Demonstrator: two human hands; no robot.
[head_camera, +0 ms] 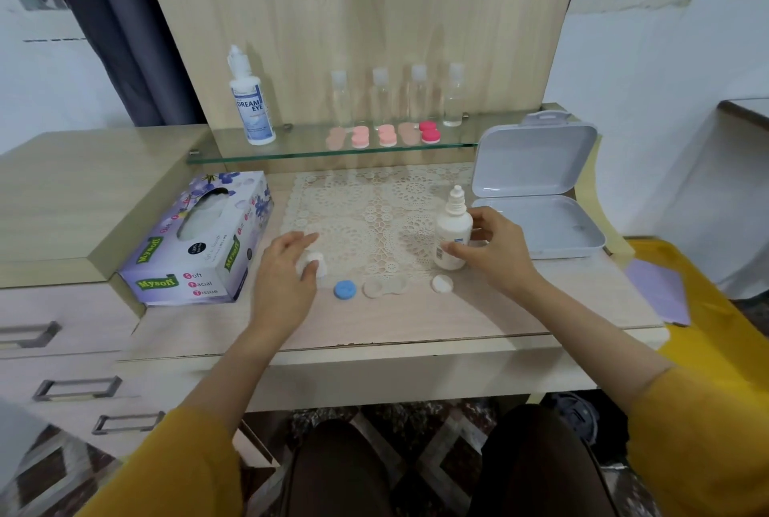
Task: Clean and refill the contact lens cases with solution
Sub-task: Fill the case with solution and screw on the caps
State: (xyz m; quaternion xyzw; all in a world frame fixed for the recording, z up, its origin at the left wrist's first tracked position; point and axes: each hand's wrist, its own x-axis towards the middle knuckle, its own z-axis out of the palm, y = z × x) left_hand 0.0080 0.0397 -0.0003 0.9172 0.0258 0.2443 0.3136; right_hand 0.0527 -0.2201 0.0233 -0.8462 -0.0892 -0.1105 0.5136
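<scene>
A small white solution bottle (453, 231) stands upright on the lace mat (366, 208), its nozzle bare. My right hand (497, 252) grips it, thumb behind and index finger in front. A clear lens case (385, 287) lies open near the table's front edge. A blue lid (345, 290) lies to its left and a white lid (442, 283) to its right. Further left, my left hand (285, 273) pinches a small white cap (315, 260) low over the table.
A tissue box (199, 241) sits at the left and an open grey box (537, 187) at the right. On the glass shelf (299, 152) stand a large Dream Eye bottle (251, 100), several clear bottles (418, 94) and pink lens cases (387, 135). Drawers (62, 350) are at the lower left.
</scene>
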